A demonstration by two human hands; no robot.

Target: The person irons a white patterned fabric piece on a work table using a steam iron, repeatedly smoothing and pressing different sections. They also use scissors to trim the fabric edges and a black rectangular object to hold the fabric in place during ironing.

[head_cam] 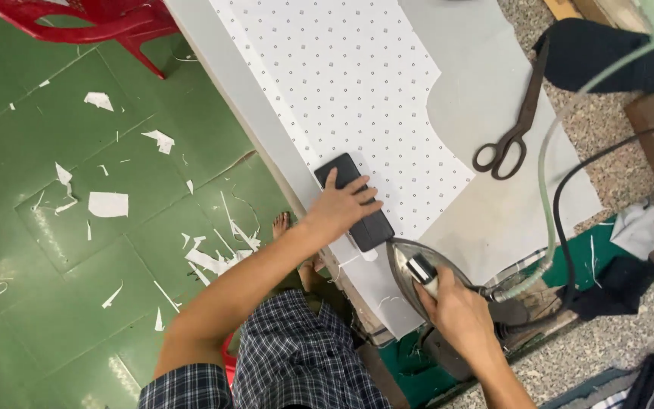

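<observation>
Pressing iron (pixel 416 274) beside table edge (pixel 281 163).

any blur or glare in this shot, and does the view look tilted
Head view: light is even and soft, with no harsh glare; the right hand on the iron looks slightly motion-blurred, the left hand on the black block is sharper; the table runs diagonally, so the view is tilted.

Left hand (pixel 340 206) flat, fingers spread; right hand (pixel 457 312) fisted, both arms outstretched.

Bare dotted fabric (pixel 357 83) beyond the black block (pixel 353 201); scissors (pixel 512 121) well right.
</observation>
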